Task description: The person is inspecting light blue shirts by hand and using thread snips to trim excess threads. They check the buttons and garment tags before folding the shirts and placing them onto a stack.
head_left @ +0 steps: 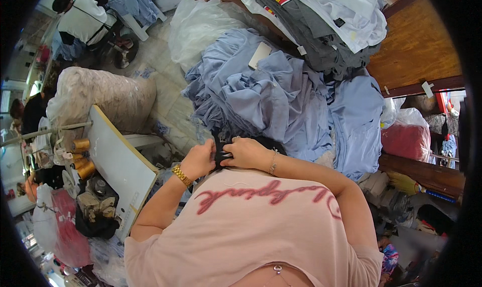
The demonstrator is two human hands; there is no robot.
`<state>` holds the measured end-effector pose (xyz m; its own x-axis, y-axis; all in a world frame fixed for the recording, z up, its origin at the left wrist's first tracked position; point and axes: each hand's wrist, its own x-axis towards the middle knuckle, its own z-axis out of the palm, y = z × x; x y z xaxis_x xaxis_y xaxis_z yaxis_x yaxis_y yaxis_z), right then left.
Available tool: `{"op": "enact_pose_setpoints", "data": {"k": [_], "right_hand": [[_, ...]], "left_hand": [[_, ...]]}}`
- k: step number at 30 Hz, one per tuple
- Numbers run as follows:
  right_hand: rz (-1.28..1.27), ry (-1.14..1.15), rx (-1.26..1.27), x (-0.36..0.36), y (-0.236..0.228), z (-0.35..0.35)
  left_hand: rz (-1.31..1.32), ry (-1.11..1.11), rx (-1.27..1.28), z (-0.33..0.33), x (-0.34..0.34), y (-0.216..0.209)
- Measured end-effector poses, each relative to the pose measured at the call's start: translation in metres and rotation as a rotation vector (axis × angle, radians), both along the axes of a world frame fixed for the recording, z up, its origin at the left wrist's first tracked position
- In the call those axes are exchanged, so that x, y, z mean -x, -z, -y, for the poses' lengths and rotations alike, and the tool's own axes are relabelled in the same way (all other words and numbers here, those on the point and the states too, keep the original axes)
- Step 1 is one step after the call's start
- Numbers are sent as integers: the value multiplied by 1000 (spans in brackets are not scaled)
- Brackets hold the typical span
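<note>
Left hand pinching black cloth at its left side, right hand touching its right, that grip unclear

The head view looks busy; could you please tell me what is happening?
The left hand and right hand are close together, gripping what looks like dark cloth. Beyond them lies a heap of blue cloth with a pale, flat object on top. Another person is farther off, upper left.

L hnd, R hnd: 2 | phone: 1 | watch: 1 | brclt: 1
</note>
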<state>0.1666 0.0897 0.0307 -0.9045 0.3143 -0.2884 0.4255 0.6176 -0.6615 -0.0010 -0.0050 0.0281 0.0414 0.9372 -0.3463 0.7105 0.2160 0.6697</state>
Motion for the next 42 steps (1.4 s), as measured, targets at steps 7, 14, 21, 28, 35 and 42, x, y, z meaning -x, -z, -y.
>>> {"op": "enact_pose_setpoints", "data": {"k": [7, 14, 21, 28, 35, 42], "right_hand": [[-177, 144, 249, -4, 12, -7], [-387, 634, 175, -57, 4, -15], [-631, 1199, 201, -76, 15, -63], [-638, 1190, -246, -55, 15, -88], [-548, 1241, -267, -52, 0, -86], [-733, 1433, 84, -52, 12, -84]], "left_hand": [[71, 45, 57, -21, 16, -32], [360, -25, -247, -87, 16, -43], [223, 154, -518, -205, -44, 16], [371, 255, -208, -234, -61, 19], [781, 143, -80, -214, -64, 11], [955, 15, 38, -202, -72, 3]]}}
